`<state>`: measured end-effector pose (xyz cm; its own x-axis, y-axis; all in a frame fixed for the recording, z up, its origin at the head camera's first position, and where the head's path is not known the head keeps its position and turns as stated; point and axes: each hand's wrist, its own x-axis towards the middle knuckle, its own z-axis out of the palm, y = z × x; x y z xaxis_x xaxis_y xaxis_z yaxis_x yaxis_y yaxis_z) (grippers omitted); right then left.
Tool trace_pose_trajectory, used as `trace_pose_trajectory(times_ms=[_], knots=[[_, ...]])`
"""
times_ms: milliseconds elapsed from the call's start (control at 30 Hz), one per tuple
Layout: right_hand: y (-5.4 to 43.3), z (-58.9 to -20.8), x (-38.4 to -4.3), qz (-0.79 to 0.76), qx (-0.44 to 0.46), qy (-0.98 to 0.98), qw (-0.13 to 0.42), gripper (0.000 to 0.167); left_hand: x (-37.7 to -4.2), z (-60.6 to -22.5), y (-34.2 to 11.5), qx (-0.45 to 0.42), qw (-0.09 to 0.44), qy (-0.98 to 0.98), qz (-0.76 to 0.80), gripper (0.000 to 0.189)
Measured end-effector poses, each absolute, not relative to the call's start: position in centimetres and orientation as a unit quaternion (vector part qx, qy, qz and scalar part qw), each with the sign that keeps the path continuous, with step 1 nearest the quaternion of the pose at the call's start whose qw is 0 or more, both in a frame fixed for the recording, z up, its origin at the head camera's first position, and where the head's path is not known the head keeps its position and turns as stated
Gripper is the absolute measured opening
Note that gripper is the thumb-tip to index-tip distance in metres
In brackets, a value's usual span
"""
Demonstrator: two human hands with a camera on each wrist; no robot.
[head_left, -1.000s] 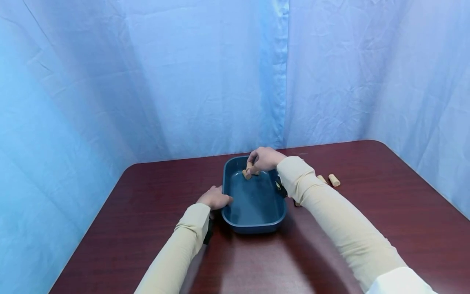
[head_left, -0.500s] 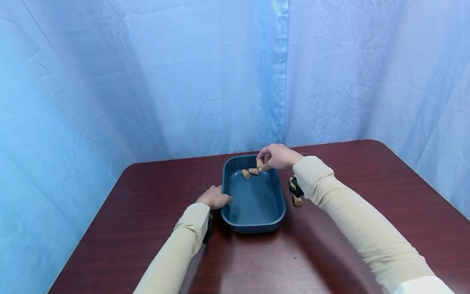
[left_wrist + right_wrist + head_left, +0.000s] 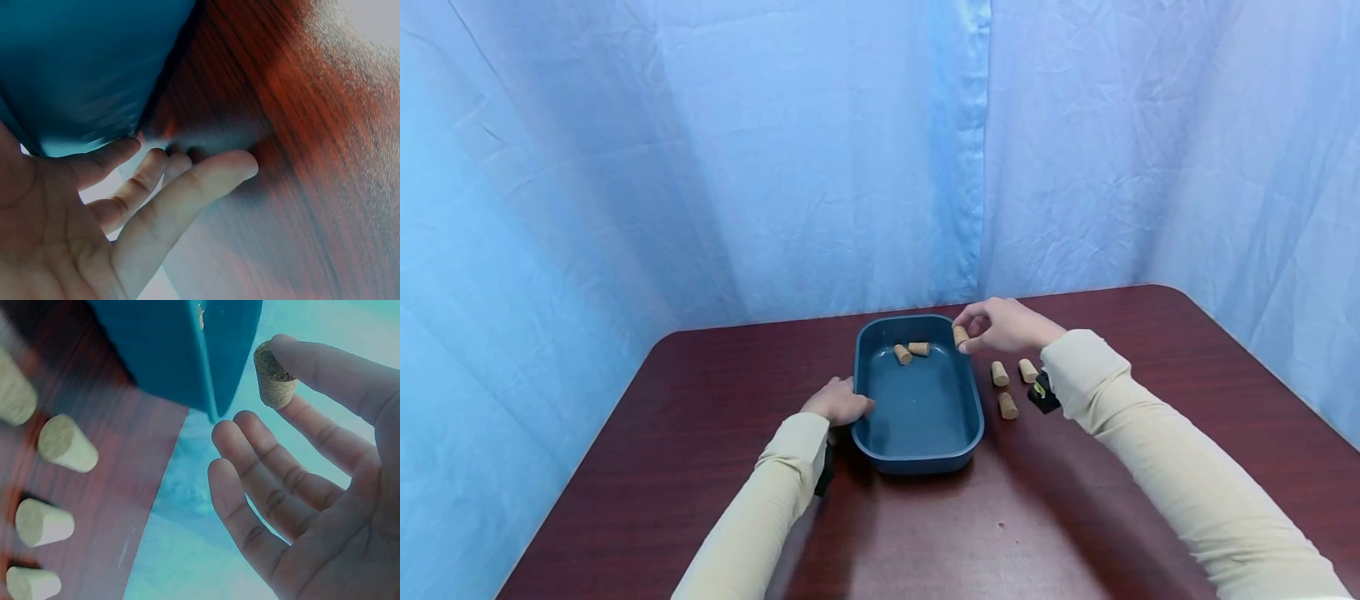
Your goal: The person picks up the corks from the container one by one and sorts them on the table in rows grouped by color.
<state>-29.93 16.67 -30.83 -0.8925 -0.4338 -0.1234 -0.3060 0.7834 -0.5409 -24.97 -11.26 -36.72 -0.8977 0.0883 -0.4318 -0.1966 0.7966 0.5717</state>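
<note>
At the tub's far right corner my right hand (image 3: 1003, 325) pinches a cork stopper (image 3: 275, 375) between thumb and index finger. The other fingers are spread loosely below it. A dark blue rectangular tub (image 3: 917, 408) stands on the table; inside, near its far end, lie two corks, a left cork (image 3: 902, 355) and a right cork (image 3: 919, 348). My left hand (image 3: 837, 403) holds the tub's left wall, thumb over the rim and fingers outside. In the left wrist view the fingers (image 3: 187, 200) reach down beside the wall, close to the tabletop.
Several more corks lie on the table right of the tub, among them a near cork (image 3: 1007, 407), a middle cork (image 3: 999, 373) and a farther cork (image 3: 1027, 371). The dark red wooden table (image 3: 730, 500) ends at a light blue curtain (image 3: 820, 167) behind.
My right hand has moved right with the cork, from above the tub's inside to its right rim. The two corks in the tub now show fully. The left hand stays in place.
</note>
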Motion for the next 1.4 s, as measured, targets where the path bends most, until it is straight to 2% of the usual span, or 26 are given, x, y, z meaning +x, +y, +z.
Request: trace_pose_trajectory(times_ms=[467, 700, 900, 1067, 1400], knots=[[21.1, -32.4, -28.3, -0.279, -0.188, 0.933, 0.126, 0.041, -25.0, -36.6, -11.5, -0.026, 0.233, 0.915, 0.329, 0.066], [23.6, -33.6, -27.6, -0.291, -0.186, 0.924, 0.163, 0.041, -25.0, -36.5, -11.5, -0.021, 0.232, 0.914, 0.332, 0.051], [25.1, -35.0, -26.8, -0.275, -0.197, 0.923, 0.184, 0.037, -25.1, -36.6, -11.2, -0.031, 0.21, 0.923, 0.322, 0.05], [25.5, -36.0, -26.4, -0.265, -0.174, 0.928, 0.197, 0.04, -25.1, -36.7, -10.9, -0.046, 0.198, 0.926, 0.318, 0.048], [25.6, -36.5, -26.4, -0.255, -0.172, 0.934, 0.182, 0.041, -25.1, -36.4, -10.8, -0.063, 0.172, 0.932, 0.314, 0.043]])
